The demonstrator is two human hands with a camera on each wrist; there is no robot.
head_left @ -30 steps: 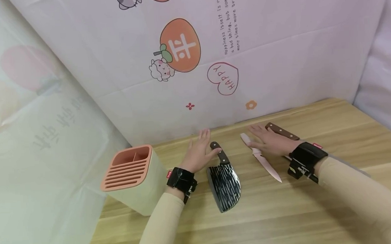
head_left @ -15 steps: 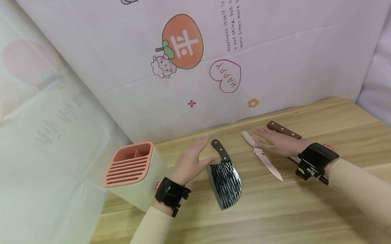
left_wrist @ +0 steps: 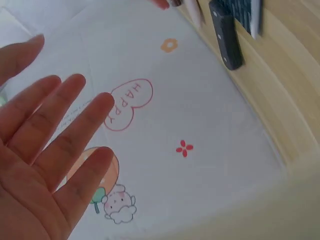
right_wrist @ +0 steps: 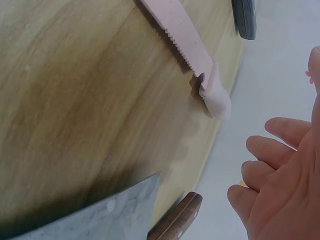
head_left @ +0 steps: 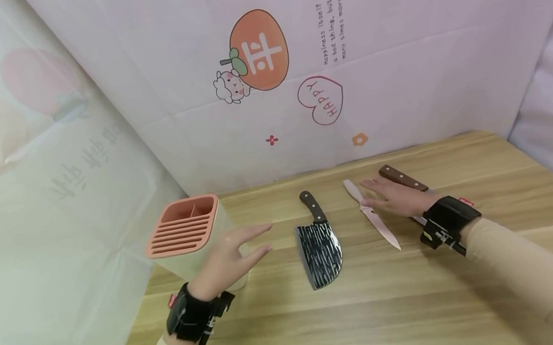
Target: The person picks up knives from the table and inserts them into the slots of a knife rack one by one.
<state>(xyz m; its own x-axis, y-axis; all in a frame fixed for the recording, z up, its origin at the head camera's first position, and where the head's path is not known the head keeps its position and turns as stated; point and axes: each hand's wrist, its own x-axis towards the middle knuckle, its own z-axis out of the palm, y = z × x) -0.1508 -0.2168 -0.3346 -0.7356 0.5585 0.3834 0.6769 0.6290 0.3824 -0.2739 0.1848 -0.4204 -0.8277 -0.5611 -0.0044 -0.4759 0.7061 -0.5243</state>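
Nothing is being gripped by the right hand [head_left: 398, 197]; its fingers are being held extended, apart from the table [head_left: 356, 308]. It is being placed nearest the pink knife [head_left: 377, 222], which is lying just left, handle away, tip slanting nearward and right. The brown-handled knife [head_left: 403, 177] is being partly covered. Leftward, the cleaver [head_left: 321, 255] is being flanked by the empty, open-fingered left hand [head_left: 231, 259]; the slotted holder [head_left: 185, 263] is being partly hidden behind it.

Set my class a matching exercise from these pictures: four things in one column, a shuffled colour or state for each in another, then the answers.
1. cleaver
2. slotted holder
3. slim knife
4. left hand

A. pink, blade and handle
B. fingers spread, holding nothing
C. dark handle, black-streaked blade
D. orange top, pale body

Pairs: 1-C, 2-D, 3-A, 4-B
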